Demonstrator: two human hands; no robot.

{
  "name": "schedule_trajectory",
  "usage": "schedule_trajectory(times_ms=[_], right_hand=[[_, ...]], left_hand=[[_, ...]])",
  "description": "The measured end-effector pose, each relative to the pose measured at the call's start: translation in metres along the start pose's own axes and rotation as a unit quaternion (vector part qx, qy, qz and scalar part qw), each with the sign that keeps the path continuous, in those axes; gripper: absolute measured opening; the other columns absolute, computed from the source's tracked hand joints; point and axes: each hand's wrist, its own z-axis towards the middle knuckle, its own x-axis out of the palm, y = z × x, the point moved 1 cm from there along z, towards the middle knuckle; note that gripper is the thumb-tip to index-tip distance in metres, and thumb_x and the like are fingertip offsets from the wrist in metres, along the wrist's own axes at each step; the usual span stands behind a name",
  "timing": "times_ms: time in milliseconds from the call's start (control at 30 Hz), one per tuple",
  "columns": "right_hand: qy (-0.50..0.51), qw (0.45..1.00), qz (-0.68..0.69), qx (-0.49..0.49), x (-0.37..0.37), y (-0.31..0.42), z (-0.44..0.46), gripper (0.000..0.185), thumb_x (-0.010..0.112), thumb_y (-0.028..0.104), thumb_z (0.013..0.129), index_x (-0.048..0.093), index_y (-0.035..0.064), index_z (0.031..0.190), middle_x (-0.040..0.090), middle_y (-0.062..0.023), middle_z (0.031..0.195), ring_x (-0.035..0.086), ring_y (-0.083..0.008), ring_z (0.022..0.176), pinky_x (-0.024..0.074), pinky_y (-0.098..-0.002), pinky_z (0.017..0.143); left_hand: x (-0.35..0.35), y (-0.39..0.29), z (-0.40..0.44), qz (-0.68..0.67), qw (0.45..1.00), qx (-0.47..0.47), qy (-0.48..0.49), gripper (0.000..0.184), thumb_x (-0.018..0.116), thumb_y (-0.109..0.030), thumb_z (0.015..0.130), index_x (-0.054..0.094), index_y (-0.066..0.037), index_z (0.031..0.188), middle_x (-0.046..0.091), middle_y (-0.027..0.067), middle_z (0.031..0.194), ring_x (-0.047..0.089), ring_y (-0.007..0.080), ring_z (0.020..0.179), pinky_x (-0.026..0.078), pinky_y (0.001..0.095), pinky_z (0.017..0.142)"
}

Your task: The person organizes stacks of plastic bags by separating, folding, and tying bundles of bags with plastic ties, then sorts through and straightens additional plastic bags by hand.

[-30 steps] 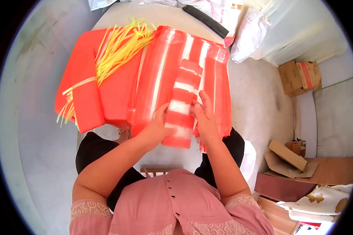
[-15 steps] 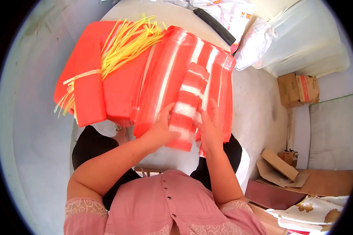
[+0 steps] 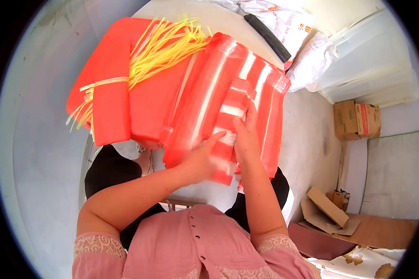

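Note:
A narrow folded bundle of red-and-white striped plastic bags (image 3: 233,110) lies slanted in front of me, above a wider stack of the same striped bags (image 3: 195,102). My right hand (image 3: 247,142) grips the bundle's right edge, thumb on top and fingers along the side. On its lower left side is my left hand (image 3: 202,160), slightly blurred, with a finger stretched across the top and the rest curled at the edge. Left of the stack sits a large red plastic pile (image 3: 149,109), with a folded red bundle (image 3: 111,114) tied by a yellow strip. Loose yellow strips (image 3: 167,51) lie over the pile.
A black roll (image 3: 266,38) and white printed sacks (image 3: 288,28) are at the far end of the table (image 3: 172,10). Cardboard boxes (image 3: 356,121) stand by the right wall. An opened carton (image 3: 326,211) lies at lower right.
My right hand has moved up along the bundle's right edge. My left hand's finger now reaches over its top. The whole view has shifted slightly.

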Motion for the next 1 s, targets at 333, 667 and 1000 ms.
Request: schedule_trajectory(times_ms=[333, 667, 1000], right_hand=[[-0.041, 0.998, 0.048, 0.002, 0.003, 0.012, 0.061, 0.068, 0.053, 0.009, 0.105, 0.024, 0.0055, 0.166, 0.031, -0.0168, 0.168, 0.035, -0.0263, 0.152, 0.0342, -0.0375, 0.122], [-0.114, 0.976, -0.144, -0.114, -0.061, -0.002, 0.05, 0.066, 0.058, 0.014, 0.105, 0.03, 0.0044, 0.163, 0.041, -0.0178, 0.162, 0.047, -0.023, 0.143, 0.0413, -0.0371, 0.117], [-0.056, 0.995, 0.025, 0.077, -0.04, -0.012, -0.039, 0.099, 0.074, 0.012, 0.096, 0.008, 0.0109, 0.17, 0.036, -0.0221, 0.164, 0.048, -0.0303, 0.142, 0.0497, -0.0414, 0.11]], left_hand=[[0.0, 0.006, 0.0, -0.06, 0.997, 0.014, 0.038, 0.09, 0.06, 0.007, 0.087, 0.031, -0.026, 0.165, 0.043, 0.0245, 0.151, 0.064, 0.0231, 0.1, 0.055, 0.0341, 0.076], [0.002, 0.007, -0.002, -0.192, 0.98, 0.024, 0.054, 0.09, 0.064, 0.008, 0.084, 0.036, -0.021, 0.164, 0.037, 0.0154, 0.151, 0.061, 0.0137, 0.097, 0.054, 0.0286, 0.073], [0.004, -0.003, -0.013, -0.159, 0.984, 0.025, 0.072, 0.087, 0.067, 0.002, 0.086, 0.033, -0.019, 0.163, 0.038, 0.0134, 0.151, 0.058, 0.0161, 0.116, 0.054, 0.0308, 0.09]])
